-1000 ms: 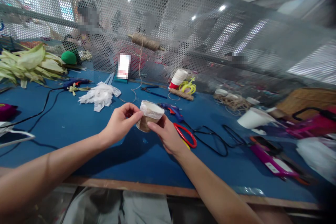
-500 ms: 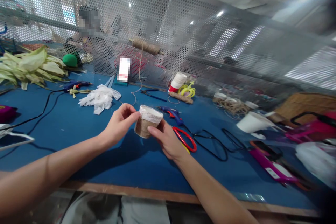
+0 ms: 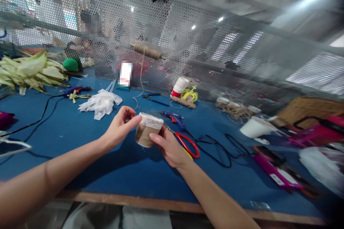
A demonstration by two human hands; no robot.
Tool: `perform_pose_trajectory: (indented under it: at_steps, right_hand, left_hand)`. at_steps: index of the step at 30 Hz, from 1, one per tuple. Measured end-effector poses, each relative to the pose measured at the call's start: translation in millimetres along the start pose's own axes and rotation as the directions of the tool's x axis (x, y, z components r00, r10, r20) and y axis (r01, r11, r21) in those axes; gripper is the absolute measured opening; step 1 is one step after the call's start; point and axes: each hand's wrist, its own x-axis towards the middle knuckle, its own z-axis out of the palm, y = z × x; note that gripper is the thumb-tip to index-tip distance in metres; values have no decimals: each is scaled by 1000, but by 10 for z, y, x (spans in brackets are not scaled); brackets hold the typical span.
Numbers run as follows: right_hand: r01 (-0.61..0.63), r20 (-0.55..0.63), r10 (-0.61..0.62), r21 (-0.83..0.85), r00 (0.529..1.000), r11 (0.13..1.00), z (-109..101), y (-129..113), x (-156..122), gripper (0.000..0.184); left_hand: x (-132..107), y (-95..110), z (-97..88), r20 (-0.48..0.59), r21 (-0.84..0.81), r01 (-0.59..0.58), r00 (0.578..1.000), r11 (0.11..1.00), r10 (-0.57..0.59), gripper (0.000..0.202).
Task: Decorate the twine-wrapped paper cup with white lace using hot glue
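Note:
A small paper cup, wrapped in brown twine with white lace round its rim, is held above the blue table. My right hand grips it from the right, thumb across the front and fingers hidden behind. At the upper left of the cup, my left hand has its thumb tip against the lace edge, with fingers curled behind. Whether the cup holds anything inside cannot be seen. Close behind my right hand lie red-handled scissors and a blue glue gun.
Crumpled white lace, a second glue gun and pale husks lie to the left. Pliers and a white thread spool stand farther back. A black cord and magenta tool lie right. Perforated metal screen behind.
The cup has tipped so that its opening, visible before, is now nearly edge-on and its side faces me. Both hands keep their places on it. The view has shifted slightly.

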Motion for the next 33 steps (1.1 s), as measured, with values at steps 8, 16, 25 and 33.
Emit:
perform_pose_trajectory:
  at_steps: [8,16,25,33]
  right_hand:
    - [-2,-24,0,-75,1000,997,-2,29,-16,40]
    - [58,-78,-75,-197,994,979,-43,19,10,37]
    - [85,-71,-112,-305,991,949,-6,-21,-6,29]
    - [98,-75,-133,-356,988,929,1,-33,-17,35]
  left_hand:
    - [-42,15,42,307,-103,238,931,966,-197,49]
    - [-55,-42,64,225,10,158,962,987,-156,50]
    - [-82,-36,59,232,48,106,966,993,-114,43]
    - [-71,-46,48,251,38,73,965,997,-80,40]
